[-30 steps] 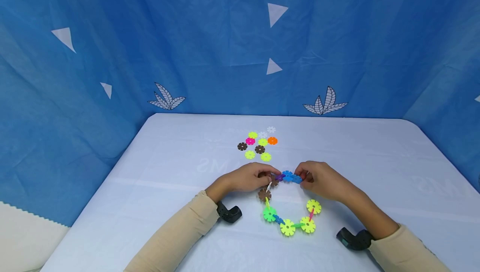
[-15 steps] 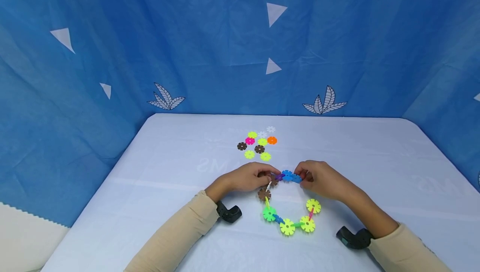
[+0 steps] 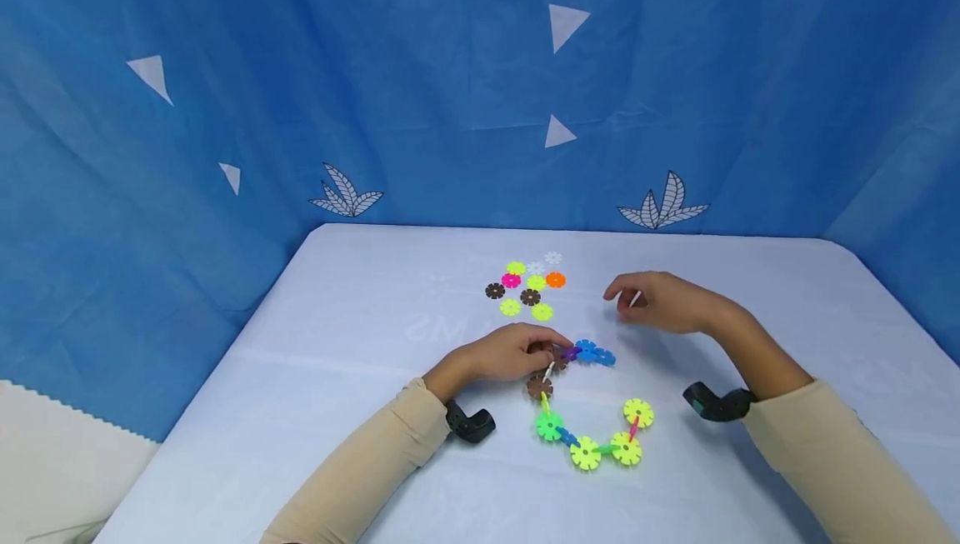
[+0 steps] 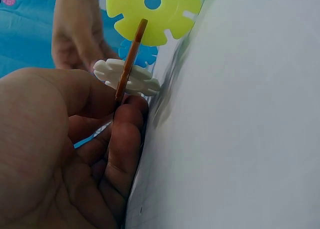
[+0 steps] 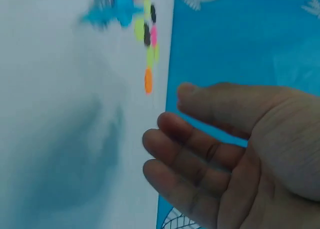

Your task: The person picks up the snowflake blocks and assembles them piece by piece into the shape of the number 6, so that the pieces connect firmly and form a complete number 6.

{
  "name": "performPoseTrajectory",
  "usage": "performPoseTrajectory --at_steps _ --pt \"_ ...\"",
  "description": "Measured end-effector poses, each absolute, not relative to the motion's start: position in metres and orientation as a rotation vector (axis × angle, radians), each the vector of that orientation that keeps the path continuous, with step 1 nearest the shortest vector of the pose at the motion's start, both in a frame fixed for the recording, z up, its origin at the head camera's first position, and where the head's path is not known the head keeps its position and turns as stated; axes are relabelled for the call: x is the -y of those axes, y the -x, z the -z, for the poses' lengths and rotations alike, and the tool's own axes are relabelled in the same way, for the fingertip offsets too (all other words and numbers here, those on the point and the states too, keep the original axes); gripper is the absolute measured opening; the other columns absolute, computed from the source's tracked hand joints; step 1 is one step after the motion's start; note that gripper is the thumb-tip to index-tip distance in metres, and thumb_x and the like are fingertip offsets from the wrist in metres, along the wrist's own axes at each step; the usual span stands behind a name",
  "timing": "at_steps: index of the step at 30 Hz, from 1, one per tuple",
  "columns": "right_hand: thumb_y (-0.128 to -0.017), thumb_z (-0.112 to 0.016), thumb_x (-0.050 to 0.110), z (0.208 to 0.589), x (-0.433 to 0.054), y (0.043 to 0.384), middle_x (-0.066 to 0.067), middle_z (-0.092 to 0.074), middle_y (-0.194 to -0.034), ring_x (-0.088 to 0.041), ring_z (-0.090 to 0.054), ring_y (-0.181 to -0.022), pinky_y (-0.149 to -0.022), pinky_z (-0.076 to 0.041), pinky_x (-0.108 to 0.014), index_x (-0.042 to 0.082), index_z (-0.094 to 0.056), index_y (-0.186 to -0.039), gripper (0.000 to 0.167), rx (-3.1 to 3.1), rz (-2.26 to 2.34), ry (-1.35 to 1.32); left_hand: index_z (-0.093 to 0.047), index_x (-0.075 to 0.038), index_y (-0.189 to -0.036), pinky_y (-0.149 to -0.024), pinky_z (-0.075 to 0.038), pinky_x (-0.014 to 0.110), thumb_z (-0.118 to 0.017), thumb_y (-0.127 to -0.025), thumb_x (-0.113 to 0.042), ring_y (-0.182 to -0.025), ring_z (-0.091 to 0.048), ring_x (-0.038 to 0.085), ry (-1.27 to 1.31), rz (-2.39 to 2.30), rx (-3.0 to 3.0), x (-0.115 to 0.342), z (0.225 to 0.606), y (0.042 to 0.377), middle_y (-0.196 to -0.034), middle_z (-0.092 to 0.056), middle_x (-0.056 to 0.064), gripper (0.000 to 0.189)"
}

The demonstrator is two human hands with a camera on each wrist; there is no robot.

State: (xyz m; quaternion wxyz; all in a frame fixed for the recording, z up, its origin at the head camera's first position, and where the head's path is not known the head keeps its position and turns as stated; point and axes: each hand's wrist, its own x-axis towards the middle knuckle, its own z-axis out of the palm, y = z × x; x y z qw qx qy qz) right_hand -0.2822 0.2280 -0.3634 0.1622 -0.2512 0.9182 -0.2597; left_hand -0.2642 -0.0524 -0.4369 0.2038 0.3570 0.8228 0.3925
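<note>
A chain of slotted plastic snowflake discs lies in a ring with a gap at its right side. My left hand (image 3: pixel 510 352) pinches it at the upper left, beside a purple disc (image 3: pixel 571 354). In the left wrist view, thumb and fingers meet at the lower end of an edge-on brown disc (image 4: pixel 131 59), which crosses a white disc (image 4: pixel 111 69) and a yellow-green disc (image 4: pixel 170 21). Two blue discs (image 3: pixel 585 350) form the chain's upper end. A yellow-green disc (image 3: pixel 638 413) ends it at the lower right. My right hand (image 3: pixel 663 302), fingers loosely bent and holding nothing, hovers above the table.
Several loose discs lie flat beyond the left hand, among them an orange disc (image 3: pixel 556 280), a pink disc (image 3: pixel 511 281) and a dark brown disc (image 3: pixel 495 291). Blue curtain (image 3: pixel 450 111) hangs behind the white table (image 3: pixel 360 294). Each wrist carries a black camera.
My right hand has let go of the blue disc at the chain's end and moved up and away to the right. The left hand keeps its pinch; the head view has shifted slightly.
</note>
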Motion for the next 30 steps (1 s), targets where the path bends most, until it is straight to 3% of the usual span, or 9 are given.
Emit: performPoseTrajectory --at_steps 7,14,19,25,30 --pt "-0.097 -0.066 0.005 0.377 -0.203 0.342 -0.021 -0.062 -0.122 -0.036 -0.061 -0.107 -0.09 -0.054 -0.048 0.005 -0.062 -0.134 0.037 -2.674 0.66 0.763 -0.067 -0.014 -0.134 -0.063 -0.04 0.024 -0.052 -0.103 -0.009 -0.064 -0.046 0.01 -0.976 -1.097 -2.29 0.055 0.438 0.263 -0.093 -0.063 -0.008 0.034" --pt "-0.096 -0.07 0.013 0.392 -0.166 0.363 -0.018 -0.059 -0.118 -0.033 -0.056 -0.109 -0.091 -0.052 -0.048 0.013 -0.061 -0.142 0.047 -2.717 0.444 0.758 -0.067 -0.013 -0.134 -0.064 -0.04 0.023 -0.052 -0.103 -0.009 -0.063 -0.046 0.011 -0.996 -1.11 -2.272 0.052 0.439 0.264 -0.089 -0.062 -0.006 0.034" --pt "-0.094 -0.073 0.012 0.394 -0.161 0.363 -0.014 -0.061 -0.109 -0.031 -0.057 -0.104 -0.09 -0.052 -0.046 0.012 -0.069 -0.127 0.033 -2.745 0.389 0.737 -0.067 -0.014 -0.133 -0.064 -0.04 0.023 -0.052 -0.103 -0.008 -0.064 -0.046 0.01 -0.99 -1.101 -2.293 0.052 0.439 0.265 -0.092 -0.063 -0.008 0.034" --pt "-0.093 -0.073 0.009 0.393 -0.179 0.348 -0.006 -0.061 -0.091 -0.025 -0.055 -0.088 -0.081 -0.051 -0.04 0.008 -0.065 -0.103 0.012 -2.727 0.516 0.731 -0.067 -0.014 -0.133 -0.063 -0.039 0.023 -0.052 -0.103 -0.009 -0.063 -0.045 0.01 -0.986 -1.095 -2.3 0.053 0.439 0.265 -0.095 -0.063 -0.009 0.034" --pt "-0.095 -0.067 0.007 0.395 -0.197 0.328 -0.004 -0.062 -0.088 -0.023 -0.055 -0.082 -0.074 -0.049 -0.036 0.007 -0.064 -0.097 0.004 -2.749 0.683 0.673 -0.068 -0.015 -0.132 -0.064 -0.04 0.023 -0.052 -0.103 -0.01 -0.067 -0.047 0.01 -0.996 -1.099 -2.297 0.052 0.439 0.265 -0.097 -0.064 -0.011 0.034"
